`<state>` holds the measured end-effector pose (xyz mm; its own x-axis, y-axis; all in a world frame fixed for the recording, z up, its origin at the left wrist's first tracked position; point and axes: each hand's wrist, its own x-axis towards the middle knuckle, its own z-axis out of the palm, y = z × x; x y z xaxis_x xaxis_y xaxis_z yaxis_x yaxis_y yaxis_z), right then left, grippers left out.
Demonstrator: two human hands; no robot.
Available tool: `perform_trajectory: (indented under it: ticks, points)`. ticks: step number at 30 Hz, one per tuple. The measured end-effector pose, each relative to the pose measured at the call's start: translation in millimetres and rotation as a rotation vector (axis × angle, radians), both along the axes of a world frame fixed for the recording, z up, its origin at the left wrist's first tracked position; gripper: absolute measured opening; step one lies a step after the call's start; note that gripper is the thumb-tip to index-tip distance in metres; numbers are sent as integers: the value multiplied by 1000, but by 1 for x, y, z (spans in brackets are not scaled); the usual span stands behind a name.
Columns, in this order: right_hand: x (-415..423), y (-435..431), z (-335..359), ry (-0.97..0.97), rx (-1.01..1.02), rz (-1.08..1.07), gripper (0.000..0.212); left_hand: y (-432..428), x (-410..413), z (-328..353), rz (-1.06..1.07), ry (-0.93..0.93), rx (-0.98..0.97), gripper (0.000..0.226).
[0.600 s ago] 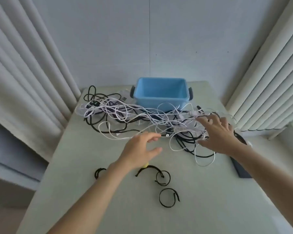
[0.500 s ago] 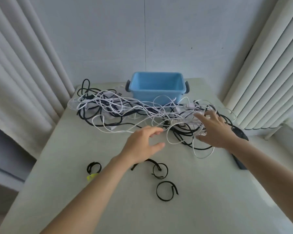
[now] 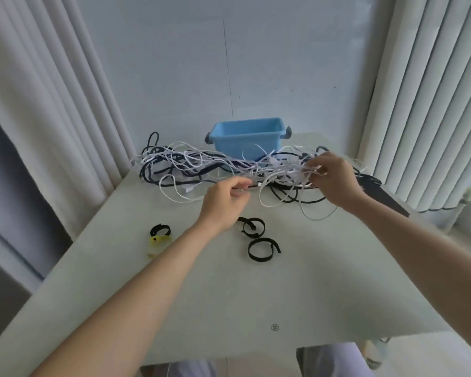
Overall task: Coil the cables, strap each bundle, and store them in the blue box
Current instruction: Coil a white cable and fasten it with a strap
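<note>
A tangle of white and black cables (image 3: 191, 167) lies across the far part of the table, in front of the blue box (image 3: 246, 140). My left hand (image 3: 223, 205) hovers at the tangle's near edge, thumb and forefinger pinching a cable near its end. My right hand (image 3: 336, 180) is at the tangle's right end, its curled fingers gripping several white strands. Three black straps lie in loops nearer to me: one (image 3: 254, 227) just below my left hand, one (image 3: 261, 249) beside it, one (image 3: 160, 229) to the left.
The pale table (image 3: 297, 289) stretches toward me. A small yellow object (image 3: 158, 240) lies by the left strap. A flat black object (image 3: 378, 191) rests at the table's right edge, behind my right hand. Curtains hang on both sides, a wall behind the box.
Both hands went from spread open above the cables to closing on strands. My right hand lifted its strands slightly. The camera tilted up.
</note>
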<state>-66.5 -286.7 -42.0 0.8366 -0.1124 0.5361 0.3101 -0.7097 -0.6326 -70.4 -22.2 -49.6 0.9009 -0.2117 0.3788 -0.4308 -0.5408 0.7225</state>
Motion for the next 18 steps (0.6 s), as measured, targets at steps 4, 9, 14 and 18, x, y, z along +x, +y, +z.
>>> perform_trajectory:
  ticks: [4, 9, 14, 18]
  points:
    - [-3, 8, 16, -39, -1, 105, 23, -16, 0, 28, -72, -49, 57, 45]
    - [22, 20, 33, -46, 8, 217, 18, -35, 35, 45, -187, 13, 167, 43]
    - [69, 22, 37, -28, 192, 196, 34, -37, 82, 44, -157, 64, 87, 27]
    - [101, 26, 27, -67, 319, 71, 44, -31, 102, 34, -128, 223, -183, 37]
